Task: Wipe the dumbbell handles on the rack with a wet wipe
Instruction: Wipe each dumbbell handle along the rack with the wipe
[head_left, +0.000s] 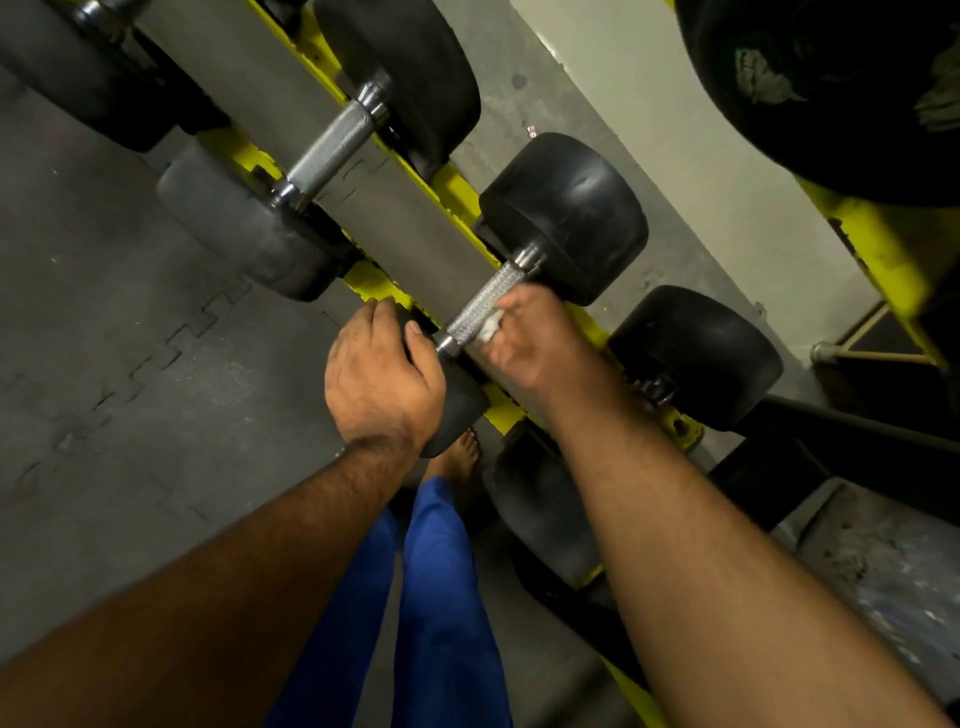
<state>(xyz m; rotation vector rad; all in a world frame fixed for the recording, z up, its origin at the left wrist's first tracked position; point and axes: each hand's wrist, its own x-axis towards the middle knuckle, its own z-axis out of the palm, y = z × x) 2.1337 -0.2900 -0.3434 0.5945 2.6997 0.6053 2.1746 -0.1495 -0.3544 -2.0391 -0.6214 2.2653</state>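
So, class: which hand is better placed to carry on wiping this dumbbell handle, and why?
The right hand: it already holds the wet wipe against the knurled handle. The left hand only grips the near weight head.

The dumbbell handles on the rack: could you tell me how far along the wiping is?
Nothing shows as finished; no handle looks visibly wet. In hand: the right hand presses the wet wipe against the near dumbbell handle while the left hand holds its end weight. Left: at least the next handle.
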